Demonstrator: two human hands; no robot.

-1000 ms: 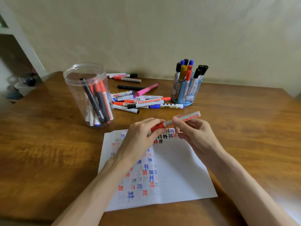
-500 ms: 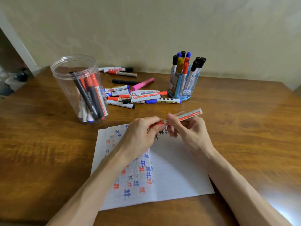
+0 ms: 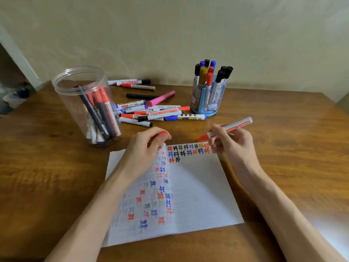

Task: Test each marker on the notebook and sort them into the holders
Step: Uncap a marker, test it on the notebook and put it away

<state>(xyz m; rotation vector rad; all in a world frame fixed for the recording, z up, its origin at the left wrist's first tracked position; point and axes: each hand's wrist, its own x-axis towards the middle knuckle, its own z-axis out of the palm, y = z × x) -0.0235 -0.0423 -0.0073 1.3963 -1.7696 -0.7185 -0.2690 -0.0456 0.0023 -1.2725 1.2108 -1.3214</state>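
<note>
The wooden surface [image 3: 283, 157] carries a notebook [image 3: 200, 195] at 6 o'clock, jar [image 3: 75, 114] at 10, loose markers [image 3: 160, 112] at 12, holder [image 3: 204, 103] at 1.

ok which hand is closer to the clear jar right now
Left. The left hand, pinching the red cap, is just right of the clear jar; the right hand, holding the marker, is much farther right.

table [image 3: 283, 148]: wood, varnished, glossy, grain visible. notebook [image 3: 198, 186] under both hands: thin matt paper, ruled; ink bleeds through the page under the left hand [image 3: 145, 148]. jar [image 3: 83, 103] left of the left hand: clear plastic, smooth, shiny. holder [image 3: 205, 103] beyond the right hand [image 3: 232, 144]: blue plastic, glossy. red marker [image 3: 230, 127] in the right hand: smooth plastic barrel, printed label. cap [image 3: 162, 133] in the left hand: red plastic. wall [image 3: 170, 35]: matt, slightly uneven.
</note>
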